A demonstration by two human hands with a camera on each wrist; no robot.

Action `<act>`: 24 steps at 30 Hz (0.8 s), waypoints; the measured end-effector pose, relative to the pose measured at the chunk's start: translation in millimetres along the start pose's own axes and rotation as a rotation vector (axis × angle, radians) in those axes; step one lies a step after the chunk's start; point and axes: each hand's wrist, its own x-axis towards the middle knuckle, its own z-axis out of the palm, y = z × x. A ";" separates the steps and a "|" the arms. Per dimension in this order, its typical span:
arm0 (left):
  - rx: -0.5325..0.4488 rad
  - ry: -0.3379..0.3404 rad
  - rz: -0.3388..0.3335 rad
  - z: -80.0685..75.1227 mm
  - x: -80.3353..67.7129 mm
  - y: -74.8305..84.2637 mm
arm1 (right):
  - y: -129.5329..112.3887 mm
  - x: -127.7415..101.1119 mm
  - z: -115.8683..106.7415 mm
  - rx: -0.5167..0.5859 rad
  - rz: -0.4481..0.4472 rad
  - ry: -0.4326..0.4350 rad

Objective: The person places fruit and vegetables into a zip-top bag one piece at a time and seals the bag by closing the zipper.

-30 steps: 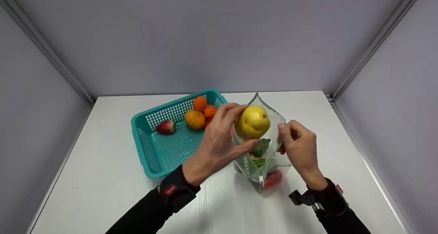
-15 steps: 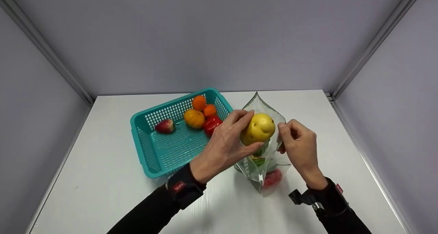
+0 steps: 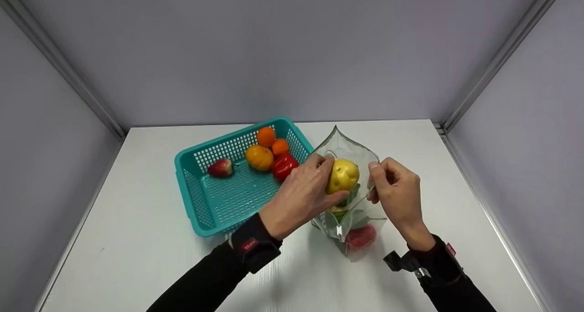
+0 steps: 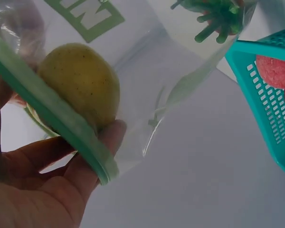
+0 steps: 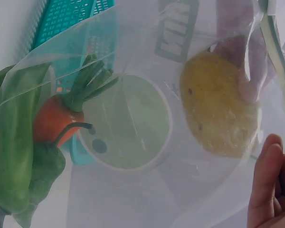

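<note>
My left hand (image 3: 305, 191) grips a yellow pear (image 3: 342, 175) and holds it inside the mouth of a clear zip bag (image 3: 349, 152) standing on the white table (image 3: 137, 248). The left wrist view shows the pear (image 4: 80, 83) behind the bag's green zip strip (image 4: 52, 121), with my thumb against it. My right hand (image 3: 394, 189) pinches the bag's right rim and keeps it open. Through the plastic, the right wrist view shows the pear (image 5: 221, 107), a green pepper (image 5: 14, 147) and a red vegetable (image 5: 52, 121) with a green stalk. A red item (image 3: 360, 236) lies at the bag's bottom.
A teal plastic basket (image 3: 205, 207) stands left of the bag, touching distance from my left hand. It holds a red-green fruit (image 3: 221, 168), an orange-yellow fruit (image 3: 258, 158), two small oranges (image 3: 266, 137) and a red pepper (image 3: 284, 165). Grey walls enclose the table on three sides.
My left hand has carried the pear down and to the right, from above the bag's mouth into the bag. The right hand has kept its pinch on the rim.
</note>
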 end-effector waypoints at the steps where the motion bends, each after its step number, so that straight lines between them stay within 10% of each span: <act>1: 0.012 -0.008 -0.001 1.5 1.1 -0.3 | -0.2 0.2 0.2 0.001 -0.001 0.000; 13: -0.007 -0.063 0.021 17.4 11.3 2.2 | 1.9 -0.6 -0.3 0.001 0.002 -0.006; 24: -0.330 0.448 0.287 25.3 -6.0 -23.3 | 6.2 -2.6 -2.4 0.003 0.016 0.002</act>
